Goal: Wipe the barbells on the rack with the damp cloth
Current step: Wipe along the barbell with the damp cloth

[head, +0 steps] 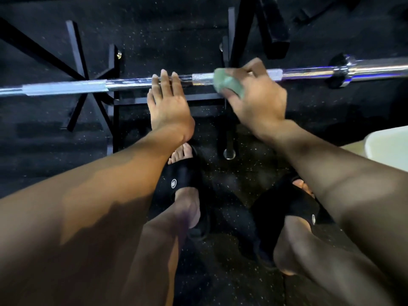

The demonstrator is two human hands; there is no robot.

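While the barbell (pixel 66 88) runs from nine to three o'clock across the rack (pixel 114 102), the right hand (pixel 256 96) clamps the damp cloth (pixel 228 85) around it, nearer the unwiped three-o'clock sleeve, and the left hand (pixel 169 102) rests flat-fingered on the shaft.

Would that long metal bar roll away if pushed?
Probably it would turn: the bar is round and shiny, likely slippery. It looks stiff and heavy, and the left hand rests flat against it, perhaps steadying it.
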